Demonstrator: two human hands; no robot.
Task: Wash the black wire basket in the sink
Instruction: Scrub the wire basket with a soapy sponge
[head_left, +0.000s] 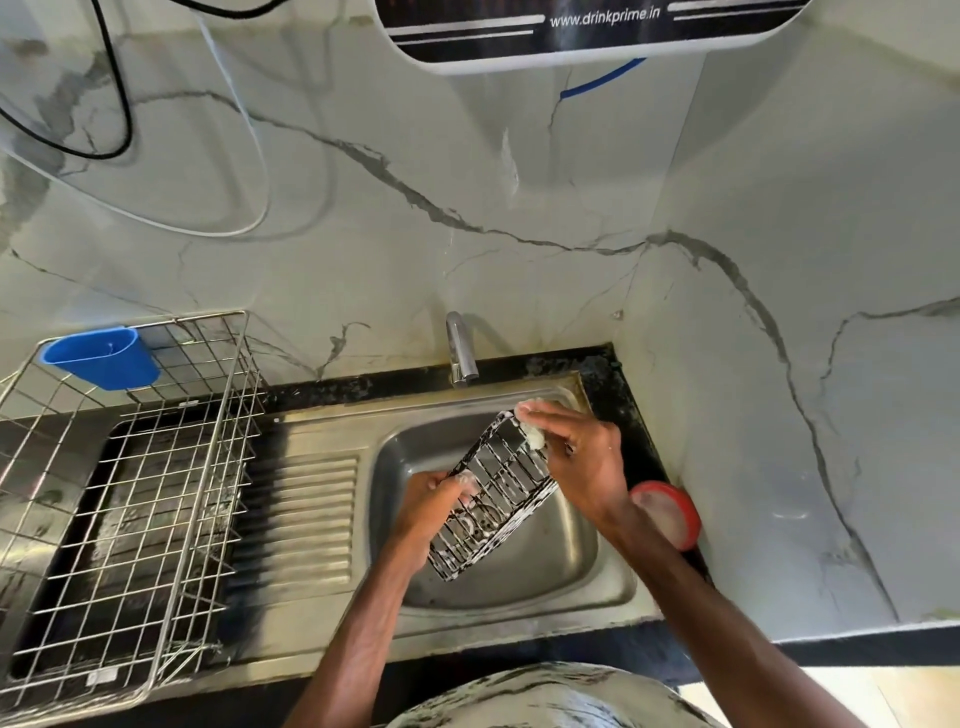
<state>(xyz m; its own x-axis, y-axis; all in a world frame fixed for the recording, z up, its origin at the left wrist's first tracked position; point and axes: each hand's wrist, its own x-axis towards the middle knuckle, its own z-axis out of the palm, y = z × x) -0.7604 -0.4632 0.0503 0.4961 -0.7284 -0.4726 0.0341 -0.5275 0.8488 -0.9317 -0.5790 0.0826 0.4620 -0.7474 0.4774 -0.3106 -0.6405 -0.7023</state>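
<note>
- Grips the black wire basket (493, 499) in the left hand (431, 501), fingers curled round its near-left edge and thumb laid across the wires.
- Holds it tilted over the bowl of the sink (519, 582), between the two hands, its far end raised toward the right hand (576, 457) and its wires streaked with white foam.
- Pinches a foamy white scrubber (532, 434) between the right fingers and thumb, pressing it on the basket's far top corner.
- Hands apart, joined only through the basket: left at its lower side, right at its upper end.
- Just beyond the right fingertips, a steel tap (460, 348) rising from the sink's back rim.
- Just right of the right wrist, a red-rimmed round tub (667, 514) on the black counter (639, 415), close against the marble wall (519, 182).
- Left of the left hand, the ribbed draining board (311, 509).
- Farther left, well apart from both hands, a wire dish rack (156, 467) with a blue plastic holder (104, 356) hung on its far rail.
- High above the hands, on the wall, a black-and-white water purifier (571, 36) bearing a printed web address.
- Below the forearms, marbled patterned fabric (545, 696) at the picture's lower edge.
</note>
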